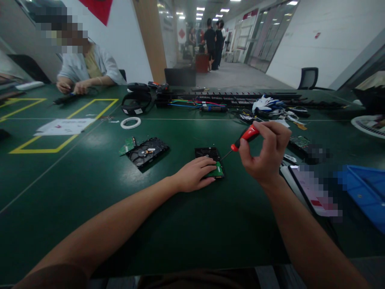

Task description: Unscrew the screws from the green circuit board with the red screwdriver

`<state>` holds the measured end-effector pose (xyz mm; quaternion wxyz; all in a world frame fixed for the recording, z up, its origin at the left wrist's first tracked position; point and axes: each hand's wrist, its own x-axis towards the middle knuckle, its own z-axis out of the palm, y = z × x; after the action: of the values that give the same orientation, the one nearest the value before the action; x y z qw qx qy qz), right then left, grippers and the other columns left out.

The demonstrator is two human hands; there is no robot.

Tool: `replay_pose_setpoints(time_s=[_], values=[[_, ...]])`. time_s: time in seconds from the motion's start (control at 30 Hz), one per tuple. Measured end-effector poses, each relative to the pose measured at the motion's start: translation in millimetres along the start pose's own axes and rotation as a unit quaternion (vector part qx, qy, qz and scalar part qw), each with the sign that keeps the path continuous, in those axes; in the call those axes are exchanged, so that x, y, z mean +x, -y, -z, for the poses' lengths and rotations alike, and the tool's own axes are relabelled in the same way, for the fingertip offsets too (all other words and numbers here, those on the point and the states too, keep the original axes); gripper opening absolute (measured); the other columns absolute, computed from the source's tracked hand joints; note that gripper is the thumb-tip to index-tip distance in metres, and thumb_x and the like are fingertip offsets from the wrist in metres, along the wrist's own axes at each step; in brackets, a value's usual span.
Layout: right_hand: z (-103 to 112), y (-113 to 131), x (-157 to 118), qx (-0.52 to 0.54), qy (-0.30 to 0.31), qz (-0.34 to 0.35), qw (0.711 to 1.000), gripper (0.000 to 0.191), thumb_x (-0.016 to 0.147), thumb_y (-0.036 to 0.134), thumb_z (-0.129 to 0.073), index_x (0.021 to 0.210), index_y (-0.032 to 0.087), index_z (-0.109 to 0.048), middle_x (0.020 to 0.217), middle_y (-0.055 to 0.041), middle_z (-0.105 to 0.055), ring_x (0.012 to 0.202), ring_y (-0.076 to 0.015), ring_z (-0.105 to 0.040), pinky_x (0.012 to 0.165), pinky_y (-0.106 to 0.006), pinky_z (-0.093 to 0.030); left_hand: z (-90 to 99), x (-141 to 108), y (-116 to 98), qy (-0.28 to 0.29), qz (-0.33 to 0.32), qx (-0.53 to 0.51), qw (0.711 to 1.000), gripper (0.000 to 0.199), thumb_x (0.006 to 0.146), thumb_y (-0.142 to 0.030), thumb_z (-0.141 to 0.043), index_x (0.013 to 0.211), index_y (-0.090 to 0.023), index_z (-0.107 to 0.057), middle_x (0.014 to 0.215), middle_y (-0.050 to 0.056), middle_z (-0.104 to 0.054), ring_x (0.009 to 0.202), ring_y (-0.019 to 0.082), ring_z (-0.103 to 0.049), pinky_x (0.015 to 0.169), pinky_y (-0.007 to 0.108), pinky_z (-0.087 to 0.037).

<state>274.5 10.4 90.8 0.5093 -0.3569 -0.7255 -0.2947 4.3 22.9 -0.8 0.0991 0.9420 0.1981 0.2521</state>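
While the left hand (196, 175) lies flat on a drive (214, 154), the right (266, 154) grips a screwdriver (249, 134) pointing down-left

dim foreground; bright ceiling lights (200, 9) far back; soft glare on green tabletop (186, 233); edges stretched wide-angle.

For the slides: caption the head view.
Left hand on a green circuit board, right hand holding a red-and-black screwdriver angled down toward it.

red-and-black screwdriver (247, 135) in right hand (266, 154) | green circuit board (217, 171), black casing (214, 152) under left hand (197, 172) | dark green surface (180, 237) below both | blue tray (365, 196) right of right hand
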Motion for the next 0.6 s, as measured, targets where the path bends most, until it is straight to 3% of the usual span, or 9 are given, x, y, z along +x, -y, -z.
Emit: replay_pose_setpoints(time_s=[0.27, 0.43, 0.6], values=[[-4.3, 2.5, -1.8, 0.005, 0.002, -0.005, 1.000, 0.068, 0.090, 0.022, -0.075, 0.155, 0.025, -0.053, 0.143, -0.0165, -0.056, 0.131, -0.0357, -0.060, 0.103, -0.054, -0.061, 1.7, 0.8, -2.1, -0.005, 0.000, -0.008, 1.000, 0.043, 0.109, -0.044, -0.061, 0.144, -0.018, -0.064, 0.151, 0.017, -0.064, 0.145, 0.033, -0.060, 0.127, 0.059, -0.046], [-4.6, 0.8, -5.3, -0.005, 0.023, -0.012, 1.000, 0.063, 0.092, 0.026, -0.073, 0.152, 0.029, -0.052, 0.145, -0.0146, -0.059, 0.131, -0.0370, -0.062, 0.110, -0.062, -0.056, 2.1, 1.3, -1.9, -0.002, 0.004, 0.000, 1.000, 0.043, 0.109, -0.043, -0.062, 0.142, -0.017, -0.065, 0.151, 0.017, -0.064, 0.145, 0.033, -0.060, 0.127, 0.057, -0.046], [-5.3, 2.4, -5.2, 0.021, 0.030, -0.023, 0.999, 0.061, 0.094, 0.022, -0.067, 0.152, 0.027, -0.049, 0.149, -0.0164, -0.055, 0.137, -0.0374, -0.058, 0.112, -0.062, -0.055, 1.9, 1.5, -2.2, -0.003, -0.001, 0.000, 1.000, 0.044, 0.109, -0.043, -0.062, 0.142, -0.015, -0.064, 0.150, 0.018, -0.065, 0.145, 0.032, -0.060, 0.128, 0.056, -0.045]])
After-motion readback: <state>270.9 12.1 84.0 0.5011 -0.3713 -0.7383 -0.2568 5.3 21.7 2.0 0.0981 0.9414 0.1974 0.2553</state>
